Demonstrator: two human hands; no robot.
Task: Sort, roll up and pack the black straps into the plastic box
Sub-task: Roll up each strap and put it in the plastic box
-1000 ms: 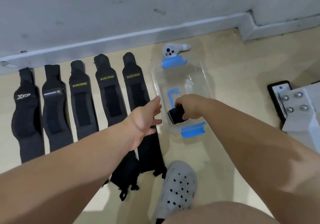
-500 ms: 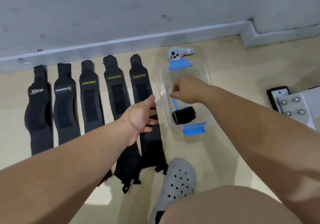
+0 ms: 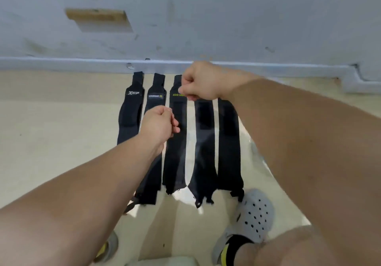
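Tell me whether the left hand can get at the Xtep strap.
Probably yes. The Xtep strap lies flat at the left end of the row with nothing on it, and the left hand is just to its right, over the next strap.

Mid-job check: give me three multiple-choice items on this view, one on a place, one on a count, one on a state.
1. Where in the row is the strap with the white logo?
A. Left end
B. Middle
C. Right end
2. How many black straps lie in the row?
A. Three
B. Five
C. Seven
3. How do they lie?
A. Rolled up
B. Knotted together
C. Flat, unrolled
Answers: 1 A, no strap lies to its left; 2 B, five lie side by side on the floor; 3 C, each stretches full length away from the wall.
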